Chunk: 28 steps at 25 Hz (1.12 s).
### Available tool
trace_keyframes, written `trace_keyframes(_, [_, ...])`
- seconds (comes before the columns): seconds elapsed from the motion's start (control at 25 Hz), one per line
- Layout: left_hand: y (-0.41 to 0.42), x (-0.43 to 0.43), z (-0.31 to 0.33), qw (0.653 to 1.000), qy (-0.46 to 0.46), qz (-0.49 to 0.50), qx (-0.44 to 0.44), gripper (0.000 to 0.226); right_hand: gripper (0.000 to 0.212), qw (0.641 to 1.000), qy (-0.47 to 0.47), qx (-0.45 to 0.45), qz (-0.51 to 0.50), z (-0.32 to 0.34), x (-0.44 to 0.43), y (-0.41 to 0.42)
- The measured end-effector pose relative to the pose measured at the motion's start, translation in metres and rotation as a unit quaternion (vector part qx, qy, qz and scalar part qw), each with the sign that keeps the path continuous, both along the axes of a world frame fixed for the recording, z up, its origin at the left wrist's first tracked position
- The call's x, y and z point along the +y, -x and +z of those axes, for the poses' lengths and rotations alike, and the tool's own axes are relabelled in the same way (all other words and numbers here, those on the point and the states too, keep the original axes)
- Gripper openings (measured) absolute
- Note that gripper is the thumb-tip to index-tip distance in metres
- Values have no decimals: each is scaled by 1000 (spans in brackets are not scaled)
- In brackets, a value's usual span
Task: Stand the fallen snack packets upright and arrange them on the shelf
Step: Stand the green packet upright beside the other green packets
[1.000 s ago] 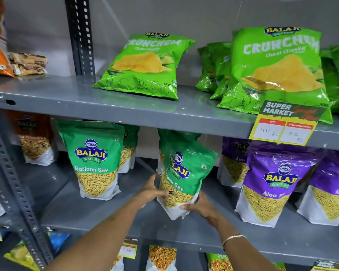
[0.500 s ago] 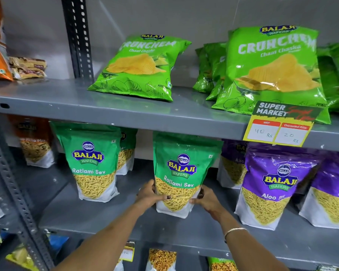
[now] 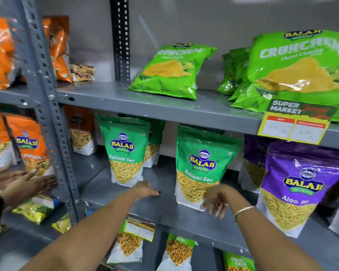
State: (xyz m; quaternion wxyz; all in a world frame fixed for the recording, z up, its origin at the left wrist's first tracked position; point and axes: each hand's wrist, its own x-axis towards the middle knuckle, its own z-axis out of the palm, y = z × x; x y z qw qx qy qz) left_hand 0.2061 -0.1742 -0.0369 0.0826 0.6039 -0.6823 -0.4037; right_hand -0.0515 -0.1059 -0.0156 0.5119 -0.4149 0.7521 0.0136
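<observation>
A green Ratlami Sev packet (image 3: 202,165) stands upright on the grey middle shelf (image 3: 164,210). My left hand (image 3: 145,189) hovers just left of it, fingers curled, holding nothing. My right hand (image 3: 215,202) hangs in front of the packet's lower right corner, fingers loose and apart, off the packet. A second green Ratlami Sev packet (image 3: 125,151) stands upright further left. Purple Aloo Sev packets (image 3: 297,184) stand to the right.
Green Crunchem chip bags (image 3: 174,71) lie and lean on the upper shelf (image 3: 114,96), beside a price tag (image 3: 294,124). Orange packets (image 3: 29,145) fill the left bay beyond the upright post (image 3: 53,122). Another person's hands (image 3: 22,182) reach in at far left. More packets sit below.
Both my hands have let go of the green Ratlami Sev packet, which now stands by itself. The view has swung left, bringing the left bay and another person's hands into sight.
</observation>
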Motion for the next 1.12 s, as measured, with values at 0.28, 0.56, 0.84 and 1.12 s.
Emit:
trace_keyframes(0.28, [-114, -63, -11, 987, 55, 140, 54, 102, 32, 983, 130, 58, 116, 15, -44, -156])
trace_keyframes(0.56, [-150, -137, -27, 968, 22, 42, 246, 64, 74, 889, 371, -189, -189, -11, -106, -245])
trace_keyframes(0.84, [-162, -115, -32, 967, 32, 31, 249, 53, 68, 851, 428, -100, -288, -31, -89, -270])
trace_keyframes(1.12, [-185, -71, -27, 980, 45, 3, 192, 65, 69, 862, 430, -22, -267, -28, -45, -287])
